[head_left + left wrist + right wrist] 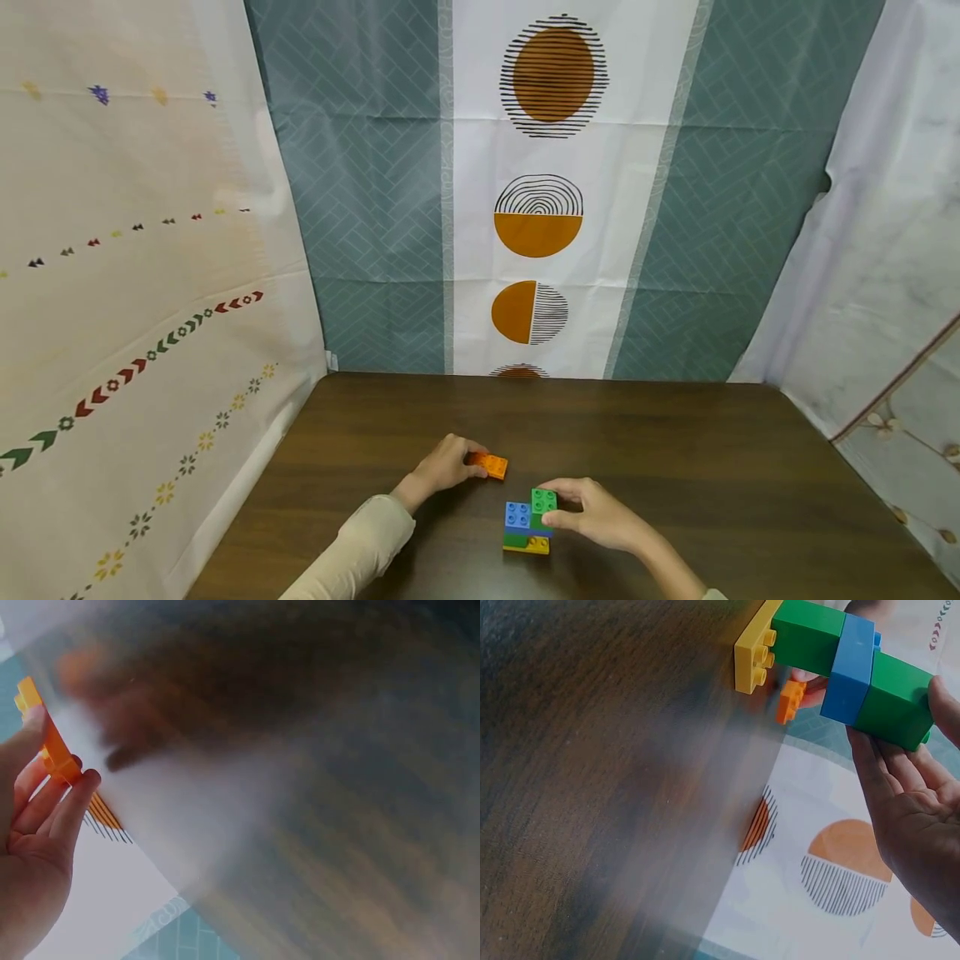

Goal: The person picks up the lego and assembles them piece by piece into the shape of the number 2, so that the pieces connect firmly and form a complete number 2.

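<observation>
- One brick stack (528, 527) stands on the dark wooden table (675, 467) — four layers counted: one yellow plate at the bottom, one green brick, one blue brick, one green brick on top.
- The right hand (600, 515) has its fingers curled round the stack's upper green brick.
- One orange brick (489, 464) sits just beyond the stack and to its left, pinched in the fingertips of the left hand (442, 468).
- Patterned curtains (540, 192) hang well behind the stack — three sides.
</observation>
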`<move>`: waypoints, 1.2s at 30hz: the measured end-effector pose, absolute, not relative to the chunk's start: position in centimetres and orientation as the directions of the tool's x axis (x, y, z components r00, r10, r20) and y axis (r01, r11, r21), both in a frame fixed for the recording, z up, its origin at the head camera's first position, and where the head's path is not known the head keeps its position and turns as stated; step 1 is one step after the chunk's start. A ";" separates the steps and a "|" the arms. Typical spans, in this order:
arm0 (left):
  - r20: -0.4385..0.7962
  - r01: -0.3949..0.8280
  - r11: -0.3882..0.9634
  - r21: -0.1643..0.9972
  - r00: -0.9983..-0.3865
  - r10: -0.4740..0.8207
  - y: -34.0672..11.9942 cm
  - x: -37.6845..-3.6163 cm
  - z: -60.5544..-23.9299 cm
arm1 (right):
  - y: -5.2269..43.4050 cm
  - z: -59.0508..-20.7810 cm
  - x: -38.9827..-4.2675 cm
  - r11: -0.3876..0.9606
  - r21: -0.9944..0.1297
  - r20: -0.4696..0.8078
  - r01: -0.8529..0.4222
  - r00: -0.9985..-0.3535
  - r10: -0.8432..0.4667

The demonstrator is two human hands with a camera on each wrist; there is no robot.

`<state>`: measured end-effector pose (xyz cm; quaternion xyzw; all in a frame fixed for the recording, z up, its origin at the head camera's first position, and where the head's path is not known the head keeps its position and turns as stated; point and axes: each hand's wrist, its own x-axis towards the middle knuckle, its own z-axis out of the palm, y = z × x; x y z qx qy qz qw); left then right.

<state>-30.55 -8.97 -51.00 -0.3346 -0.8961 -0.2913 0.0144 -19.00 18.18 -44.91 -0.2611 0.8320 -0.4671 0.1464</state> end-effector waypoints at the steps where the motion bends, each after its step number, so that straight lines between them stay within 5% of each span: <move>1: 0.230 0.606 0.602 0.520 -0.778 0.585 -9.1 -30.5 -50.9 | 18.1 -45.0 -19.0 0.424 -0.855 0.003 -0.299 -0.820 -0.572; 12: 0.352 0.619 0.470 0.629 -0.767 0.537 -9.3 -28.8 -48.3 | 18.2 -45.0 -18.9 0.427 -0.846 0.015 -0.319 -0.815 -0.579; 36: 0.492 0.667 0.366 0.649 -0.735 0.467 -8.4 -23.8 -44.6 | 18.5 -44.8 -19.5 0.359 -0.883 0.028 -0.302 -0.798 -0.602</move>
